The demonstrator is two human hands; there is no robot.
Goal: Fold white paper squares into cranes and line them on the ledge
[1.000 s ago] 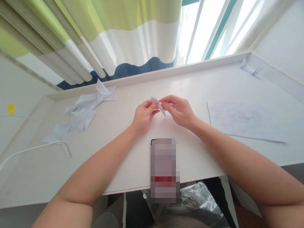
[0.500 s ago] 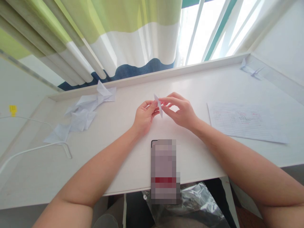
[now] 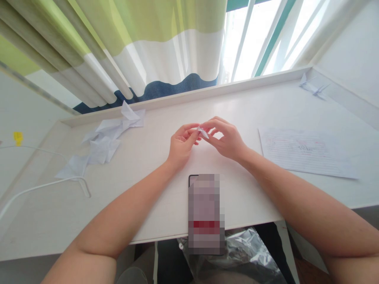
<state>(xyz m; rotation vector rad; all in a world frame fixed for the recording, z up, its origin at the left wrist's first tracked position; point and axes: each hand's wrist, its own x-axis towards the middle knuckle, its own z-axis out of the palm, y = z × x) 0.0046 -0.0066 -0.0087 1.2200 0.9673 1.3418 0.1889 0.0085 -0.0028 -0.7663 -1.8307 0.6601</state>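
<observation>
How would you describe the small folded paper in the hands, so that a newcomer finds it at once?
Start at the white desk below the curtain. Near its middle, the left hand and the right hand meet at the small folded paper. The lined sheet at right and the folded papers at left lie on the desk; only this piece is held.

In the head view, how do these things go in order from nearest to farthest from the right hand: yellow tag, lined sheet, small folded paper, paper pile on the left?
From the right hand:
1. Small folded paper: in contact, on its left side.
2. Lined sheet: to the right.
3. Paper pile: to the left.
4. Yellow tag: far left.
</observation>
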